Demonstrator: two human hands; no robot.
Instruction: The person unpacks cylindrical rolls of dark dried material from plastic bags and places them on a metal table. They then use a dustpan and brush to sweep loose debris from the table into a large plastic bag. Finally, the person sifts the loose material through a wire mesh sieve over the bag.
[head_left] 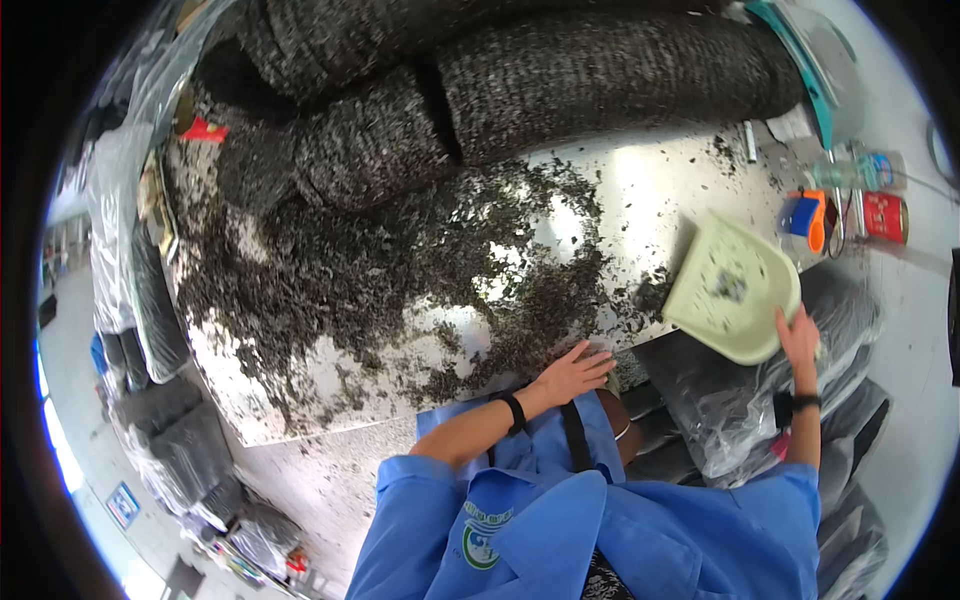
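Your right hand (pixel 798 340) was closed around the near edge of the pale yellow-green dustpan (pixel 745 325), at the right of the frame, probably to steady it. The dustpan's straight lip faced the dark scraps (pixel 390 250) across the white table (pixel 650 185), an angle that seemed suited to receiving them; a few bits lay inside. Your left hand (pixel 573 379), at the lower centre by the table's near edge, had its fingers extended, with nothing visibly held, though its underside was hidden. Thick dark rolls (pixel 620 80) lay across the top, apparently leaving the near side for working.
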